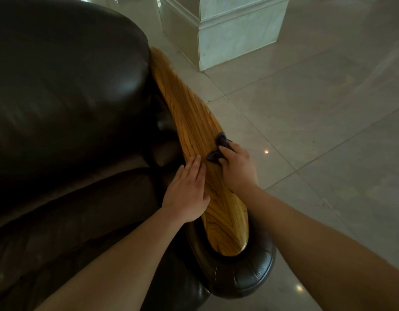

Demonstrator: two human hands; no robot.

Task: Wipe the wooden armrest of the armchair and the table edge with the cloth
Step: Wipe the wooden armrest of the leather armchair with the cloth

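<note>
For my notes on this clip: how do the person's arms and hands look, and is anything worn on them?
Both forearms are bare as far as the view shows: no sleeves, gloves, watch or bracelet. The left hand and right hand show no rings on the visible fingers.

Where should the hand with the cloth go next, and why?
Probably slide the right hand and its dark cloth farther up the wooden armrest, toward the chair back. The cloth sits on the outer edge about midway along, and a long bare stretch of wood lies beyond it. The left hand lies flat on the inner edge, likely steadying, so it can stay put.
</note>
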